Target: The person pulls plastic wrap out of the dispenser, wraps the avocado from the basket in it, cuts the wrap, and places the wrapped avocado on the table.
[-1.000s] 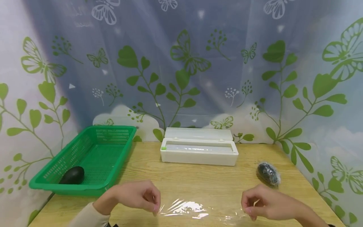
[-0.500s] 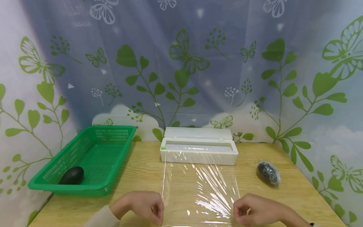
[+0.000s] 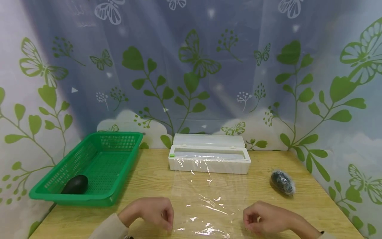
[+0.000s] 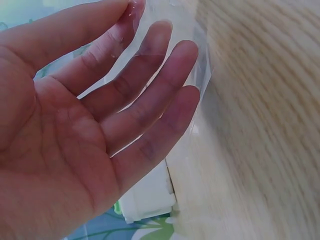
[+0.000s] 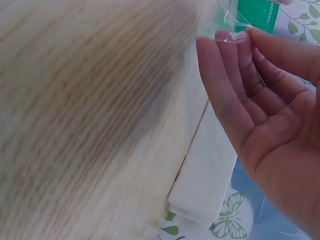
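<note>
A clear sheet of plastic wrap (image 3: 209,196) stretches from the front of a white wrap dispenser box (image 3: 209,166) toward the person. My left hand (image 3: 155,212) pinches the sheet's near left corner between thumb and index finger; in the left wrist view the other fingers (image 4: 150,110) are loosely bent beside the film. At the near right corner my right hand (image 3: 267,217) pinches the wrap too, its thumb and index tips meeting on the film in the right wrist view. The dispenser's lid (image 3: 209,140) stands raised, and a green slider (image 3: 171,155) sits at its left end.
On the left stands a green plastic basket (image 3: 110,166) with a dark, smooth oval item (image 3: 76,184) in it. A similar dark oval item in plastic wrap (image 3: 282,182) lies on the wooden table (image 3: 149,179) at right. A patterned curtain (image 3: 226,83) hangs behind the table.
Both hands moved slightly closer together and toward the person, and the sheet now visibly spans from the box. Over the last half second its taut creases have eased into scattered glints.
</note>
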Available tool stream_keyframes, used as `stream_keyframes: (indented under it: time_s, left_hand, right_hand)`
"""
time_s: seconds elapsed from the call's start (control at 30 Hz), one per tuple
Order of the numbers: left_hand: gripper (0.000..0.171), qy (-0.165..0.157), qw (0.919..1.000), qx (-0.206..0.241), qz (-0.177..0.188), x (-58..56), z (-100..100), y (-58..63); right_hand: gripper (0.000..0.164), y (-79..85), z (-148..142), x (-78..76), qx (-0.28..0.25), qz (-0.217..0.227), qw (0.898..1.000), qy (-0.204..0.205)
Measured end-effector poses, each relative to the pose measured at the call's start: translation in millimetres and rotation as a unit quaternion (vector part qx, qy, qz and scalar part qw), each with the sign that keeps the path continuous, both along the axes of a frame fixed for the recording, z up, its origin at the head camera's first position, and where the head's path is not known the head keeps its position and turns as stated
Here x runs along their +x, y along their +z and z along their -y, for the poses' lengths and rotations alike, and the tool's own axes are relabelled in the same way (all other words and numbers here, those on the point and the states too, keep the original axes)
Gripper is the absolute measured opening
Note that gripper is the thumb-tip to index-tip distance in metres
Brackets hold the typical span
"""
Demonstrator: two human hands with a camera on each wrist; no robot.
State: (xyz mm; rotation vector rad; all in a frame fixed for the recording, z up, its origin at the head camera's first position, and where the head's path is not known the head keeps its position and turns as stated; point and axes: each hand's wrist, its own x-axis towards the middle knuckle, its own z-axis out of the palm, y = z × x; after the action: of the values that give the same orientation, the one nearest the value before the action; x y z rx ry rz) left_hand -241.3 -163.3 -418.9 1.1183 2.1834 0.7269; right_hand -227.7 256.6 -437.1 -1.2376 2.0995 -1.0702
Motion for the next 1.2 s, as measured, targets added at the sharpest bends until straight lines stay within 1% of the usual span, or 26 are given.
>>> stream_keyframes:
  time_s: [0.07, 0.17, 0.2, 0.3, 0.43, 0.57, 0.7, 0.77, 0.83, 0.93, 1.07, 1.13, 1.17, 1.2]
  left_hand:
    - [0.007, 0.011, 0.9999, 0.005, 0.004, -1.1, 1.0, 0.5]
    - [0.007, 0.023, 0.9997, 0.012, 0.002, -2.3, 2.4, 1.6]
    - [0.007, 0.026, 0.9996, 0.012, -0.003, -2.5, 2.9, 1.9]
    - [0.007, 0.028, 0.9993, 0.014, -0.019, -3.1, 3.9, 2.7]
    - [0.007, 0.027, 0.9993, 0.02, -0.013, -3.8, 4.3, 3.2]
    - [0.007, 0.02, 0.9993, 0.025, 0.021, -3.8, 4.1, 1.7]
    - [0.009, 0.006, 0.9995, 0.015, 0.026, -3.5, 3.8, -0.6]
    - [0.011, -0.003, 0.9999, 0.005, 0.01, -3.4, 3.3, -1.7]
    - [0.013, -0.005, 0.9999, -0.001, 0.011, -3.9, 2.6, -3.3]
    - [0.017, -0.007, 0.9994, -0.003, 0.033, -4.6, 1.9, -6.0]
    - [0.018, 0.005, 0.9949, 0.004, 0.101, -3.3, 0.9, -8.7]
    - [0.018, 0.012, 0.9919, 0.004, 0.126, -2.3, 0.7, -9.0]
    - [0.017, 0.015, 0.9908, 0.002, 0.134, -1.8, 0.4, -9.1]
    - [0.017, 0.015, 0.9904, -0.002, 0.137, -1.8, 0.3, -9.1]
  right_hand:
    - [0.011, -0.3, -0.3, -1.6, 0.001, -0.004, 1.0, -0.005]
    - [0.012, 0.3, -0.6, -3.5, 0.001, -0.011, 1.0, -0.015]
    - [0.013, 0.8, -0.6, -4.0, 0.0, -0.007, 1.0, -0.019]
    - [0.013, 3.2, -0.9, -4.2, -0.003, -0.004, 1.0, -0.027]
    - [0.012, 7.5, -1.9, -3.0, -0.008, 0.0, 1.0, -0.028]
    - [0.01, 8.8, -2.5, -2.4, -0.004, -0.01, 1.0, -0.017]
    - [0.008, 5.6, -3.3, -1.8, 0.006, -0.018, 1.0, 0.007]
    - [0.007, 2.9, -3.5, -1.4, 0.011, -0.017, 1.0, 0.019]
    - [0.007, 0.5, -3.5, -1.1, 0.016, -0.018, 0.999, 0.028]
    - [0.006, -1.6, -2.7, -0.5, 0.023, -0.013, 0.999, 0.036]
    - [0.002, -1.9, -2.2, -0.2, 0.021, 0.026, 0.998, 0.043]
    - [0.002, -1.6, -1.9, -0.4, 0.024, 0.041, 0.998, 0.047]
    - [0.001, -1.3, -1.9, -0.6, 0.027, 0.043, 0.997, 0.049]
    - [0.003, -1.0, -1.7, -0.7, 0.032, 0.044, 0.997, 0.051]
